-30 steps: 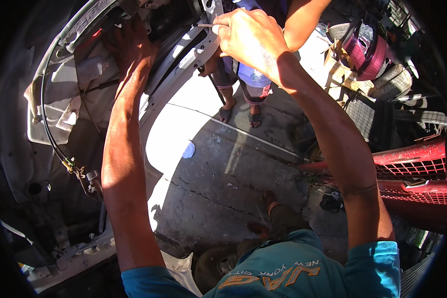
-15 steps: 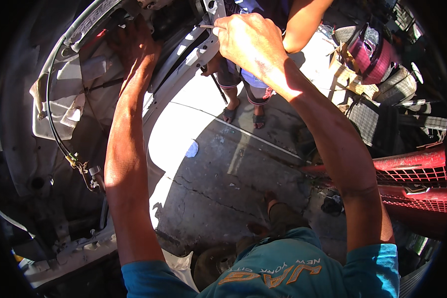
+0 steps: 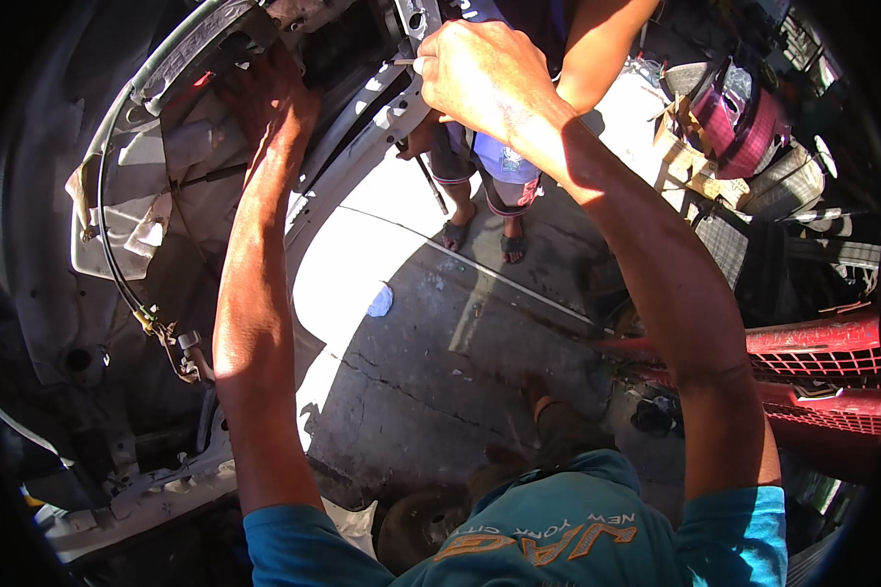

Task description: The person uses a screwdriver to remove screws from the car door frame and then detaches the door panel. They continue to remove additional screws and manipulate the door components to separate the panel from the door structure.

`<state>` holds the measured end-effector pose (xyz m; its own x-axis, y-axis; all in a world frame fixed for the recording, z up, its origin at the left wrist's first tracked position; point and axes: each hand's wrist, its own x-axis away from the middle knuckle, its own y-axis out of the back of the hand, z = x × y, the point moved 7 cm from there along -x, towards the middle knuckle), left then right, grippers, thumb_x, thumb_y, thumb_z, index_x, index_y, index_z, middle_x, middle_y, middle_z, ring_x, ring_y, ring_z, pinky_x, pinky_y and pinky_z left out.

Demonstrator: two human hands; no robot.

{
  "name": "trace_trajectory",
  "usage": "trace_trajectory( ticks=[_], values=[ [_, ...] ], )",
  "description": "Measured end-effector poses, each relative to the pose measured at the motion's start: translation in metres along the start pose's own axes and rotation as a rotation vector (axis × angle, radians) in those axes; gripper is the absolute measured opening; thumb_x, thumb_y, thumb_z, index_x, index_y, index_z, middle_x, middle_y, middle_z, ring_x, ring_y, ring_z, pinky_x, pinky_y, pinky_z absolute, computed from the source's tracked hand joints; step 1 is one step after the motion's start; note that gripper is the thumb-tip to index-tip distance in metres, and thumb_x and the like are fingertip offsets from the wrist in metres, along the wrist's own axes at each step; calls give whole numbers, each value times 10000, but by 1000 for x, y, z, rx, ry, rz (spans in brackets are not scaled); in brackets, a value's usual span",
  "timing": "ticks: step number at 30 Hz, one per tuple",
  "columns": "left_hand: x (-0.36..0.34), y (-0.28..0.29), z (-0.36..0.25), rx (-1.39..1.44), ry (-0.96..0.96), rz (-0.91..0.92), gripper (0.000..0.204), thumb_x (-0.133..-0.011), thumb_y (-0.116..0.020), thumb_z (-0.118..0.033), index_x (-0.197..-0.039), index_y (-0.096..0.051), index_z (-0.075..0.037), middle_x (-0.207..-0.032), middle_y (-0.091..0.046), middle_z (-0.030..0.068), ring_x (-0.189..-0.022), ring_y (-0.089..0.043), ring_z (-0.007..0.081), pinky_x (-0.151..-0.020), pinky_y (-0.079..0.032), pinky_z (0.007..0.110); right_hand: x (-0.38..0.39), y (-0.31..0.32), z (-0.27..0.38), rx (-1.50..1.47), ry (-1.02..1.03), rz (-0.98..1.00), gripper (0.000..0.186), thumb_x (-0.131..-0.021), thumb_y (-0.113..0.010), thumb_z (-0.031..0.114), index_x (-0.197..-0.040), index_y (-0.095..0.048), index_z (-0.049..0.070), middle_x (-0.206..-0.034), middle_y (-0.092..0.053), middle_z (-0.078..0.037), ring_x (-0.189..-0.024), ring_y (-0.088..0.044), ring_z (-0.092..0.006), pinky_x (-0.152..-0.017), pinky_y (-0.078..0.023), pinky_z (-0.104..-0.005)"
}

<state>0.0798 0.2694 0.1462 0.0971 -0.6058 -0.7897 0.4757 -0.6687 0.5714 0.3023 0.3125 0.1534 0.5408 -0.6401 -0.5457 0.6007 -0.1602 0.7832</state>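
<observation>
My left hand (image 3: 272, 103) reaches into the shaded opening of a stripped car body (image 3: 44, 323), against its inner panel. Its fingers look stretched out, though shadow hides their tips. My right hand (image 3: 485, 73) is closed around a thin rod (image 3: 402, 63), whose short end pokes out left of the fingers toward a white metal frame rail (image 3: 387, 115) with holes in it. The rest of the rod is hidden in my fist. A black cable (image 3: 103, 210) curves along the body's edge, left of my left forearm.
Another person's arm (image 3: 602, 49) is right beside my right hand; their sandalled feet (image 3: 512, 242) stand beyond the rail. Red bumper parts with grilles (image 3: 817, 352) lie at the right. Behind them is a heap of scrap and a pink roll (image 3: 744, 127). A bluish patch (image 3: 380, 299) marks the concrete floor.
The view has shifted slightly. My right hand has moved a little left, still closed on the rod. My left hand stays in about the same place.
</observation>
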Motion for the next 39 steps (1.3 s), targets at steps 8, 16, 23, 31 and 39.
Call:
trace_trajectory(
  ticks=[8,16,23,31,39],
  values=[
    [3,3,1,-50,-18,-63,803,-747,-769,-203,-1467,-440,-65,-1390,-548,206,-1262,-532,441,-1029,-338,712,-3,3,15,410,562,-185,152,-740,-660,207,-644,-702,97,-702,-672,-70,-708,-699,-218,-595,-571,-354],
    [4,6,-1,-23,-30,-58,804,-742,-754,-193,-1466,-435,-50,-1372,-559,218,-1273,-525,444,-1050,-325,711,-14,4,5,121,265,-91,105,-770,-651,175,-744,-714,95,-711,-677,-67,-699,-711,-251,-601,-571,-416],
    [5,-1,3,29,-4,3,850,-744,-781,-249,-1488,-421,-54,-1366,-566,201,-1321,-472,436,-1063,-311,713,1,1,-10,-18,0,25,235,-826,-682,257,-957,-780,87,-915,-758,-162,-914,-734,-381,-831,-585,-472],
    [10,6,10,33,-33,-60,862,-731,-819,-304,-1471,-443,-67,-1389,-537,213,-1302,-464,442,-1075,-279,721,11,8,3,74,256,-9,184,-873,-584,196,-830,-705,64,-783,-689,-172,-720,-710,-346,-667,-570,-446],
    [9,8,3,21,-40,-67,813,-781,-798,-282,-1478,-435,-72,-1447,-484,193,-1320,-445,440,-1085,-307,688,19,9,-6,-93,209,-101,172,-874,-584,197,-891,-705,75,-868,-700,-155,-801,-695,-343,-732,-557,-459]
  ],
)
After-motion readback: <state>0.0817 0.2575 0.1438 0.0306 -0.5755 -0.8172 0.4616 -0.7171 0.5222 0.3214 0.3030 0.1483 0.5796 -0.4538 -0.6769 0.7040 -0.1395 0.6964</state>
